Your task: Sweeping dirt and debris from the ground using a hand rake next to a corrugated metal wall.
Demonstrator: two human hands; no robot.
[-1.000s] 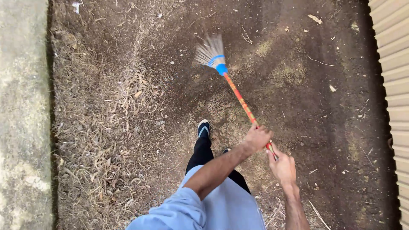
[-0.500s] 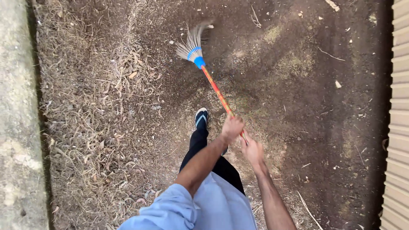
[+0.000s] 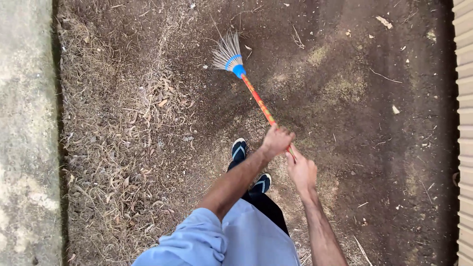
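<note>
Your left hand (image 3: 277, 141) gripped the broom (image 3: 256, 98) ahead of your right hand (image 3: 301, 170), both closed on its handle; the bristles pointed away toward the ground's (image 3: 345, 88) far edge.

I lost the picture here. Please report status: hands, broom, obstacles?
Left hand and right hand both grip broom handle. Bristles on bare soil. Dry leaves lie left.

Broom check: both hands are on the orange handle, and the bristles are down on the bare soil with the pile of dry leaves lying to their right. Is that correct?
Not quite. The head view shows the dry leaves lying to the left of the bristles, not the right. The rest holds: the left hand and right hand both grip the orange handle, and the bristles rest on bare soil.
</note>
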